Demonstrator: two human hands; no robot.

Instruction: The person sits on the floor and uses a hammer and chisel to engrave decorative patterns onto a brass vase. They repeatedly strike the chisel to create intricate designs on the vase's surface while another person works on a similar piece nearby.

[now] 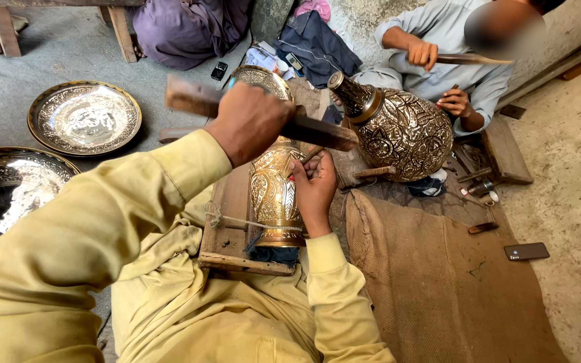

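Note:
An engraved brass vase [274, 181] lies on a wooden block [226, 232], tied down with a cord. My left hand [249, 122] is raised above it, gripping a dark wooden mallet [317, 133] whose head points right. My right hand [314, 188] rests against the vase's right side, fingers curled around a small chisel [293, 176] that is mostly hidden. My yellow sleeves fill the lower left.
A co-worker sits at the far right with a large engraved brass vessel [401, 131] and a stick in a hand [423, 54]. Two engraved round trays [83, 117] [8, 191] lie at the left. A burlap mat [438, 282], small tools [482, 228] and a phone [526, 251] are on the right.

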